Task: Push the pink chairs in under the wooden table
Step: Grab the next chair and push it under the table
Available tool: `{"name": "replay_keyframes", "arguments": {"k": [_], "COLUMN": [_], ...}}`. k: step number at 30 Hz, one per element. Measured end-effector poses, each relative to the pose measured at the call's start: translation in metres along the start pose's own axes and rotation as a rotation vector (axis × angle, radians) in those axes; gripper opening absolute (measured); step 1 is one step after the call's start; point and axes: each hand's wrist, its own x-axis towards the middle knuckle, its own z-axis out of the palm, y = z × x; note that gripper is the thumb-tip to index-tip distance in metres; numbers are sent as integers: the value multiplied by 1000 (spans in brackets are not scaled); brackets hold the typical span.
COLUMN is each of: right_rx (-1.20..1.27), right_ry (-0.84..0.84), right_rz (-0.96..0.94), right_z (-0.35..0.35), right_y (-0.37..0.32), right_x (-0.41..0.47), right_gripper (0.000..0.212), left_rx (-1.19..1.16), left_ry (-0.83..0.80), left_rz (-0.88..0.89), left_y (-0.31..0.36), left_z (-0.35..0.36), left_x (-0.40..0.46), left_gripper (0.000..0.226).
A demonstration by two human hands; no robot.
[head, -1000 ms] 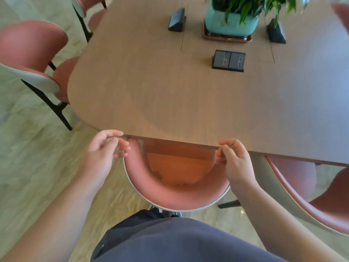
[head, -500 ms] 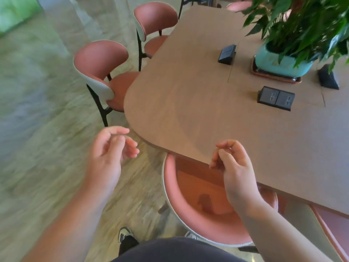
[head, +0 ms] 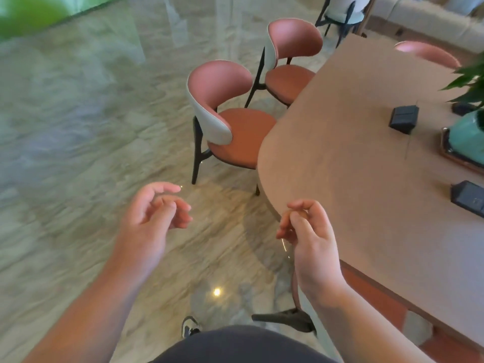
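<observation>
The wooden table point(head: 353, 153) fills the right side of the view. A pink chair point(head: 222, 100) with a pale grey back shell stands at the table's rounded corner, its seat only partly under the top. A second pink chair point(head: 290, 53) stands behind it, also partly out. The rim of a third pink chair back point(head: 427, 51) shows beyond the table's far edge. My left hand point(head: 152, 221) hovers over the floor, fingers loosely curled, holding nothing. My right hand point(head: 309, 237) hangs by the table's near edge, fingers loosely curled and empty.
On the table stand a teal plant pot point(head: 468, 137) on a tray and black socket boxes point(head: 403, 117). A black chair leg point(head: 285, 318) shows under my right forearm. Marble floor point(head: 78, 153) lies to the left. A pale chair point(head: 343, 9) stands at the back.
Both hands have let go of the chair at the near edge and lifted away empty. The view has swung left, bringing the two chairs at the corner into the middle.
</observation>
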Motion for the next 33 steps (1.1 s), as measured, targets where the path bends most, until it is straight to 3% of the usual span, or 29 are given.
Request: {"name": "replay_keyframes", "arguments": {"k": [5,12,22,33], "right_rx": [-30,-96,17,39], "right_ry": [-15,16,33,28], "right_rz": [-7,14,79,204], "right_z": [78,123,199,302], "right_y": [-1,-1,-1,-7], "right_x": [28,99,286,456], "right_gripper": [20,27,20,21], "left_rx": [-15,-73,60,34], "left_ry": [11,6,-15,0], "left_rz": [9,-1,-20,-55], "left_y": [4,-6,-11,-16], "left_z": [-54,-85,-86,-113], "left_x": [57,148,356,542], "left_gripper": [21,28,29,28]}}
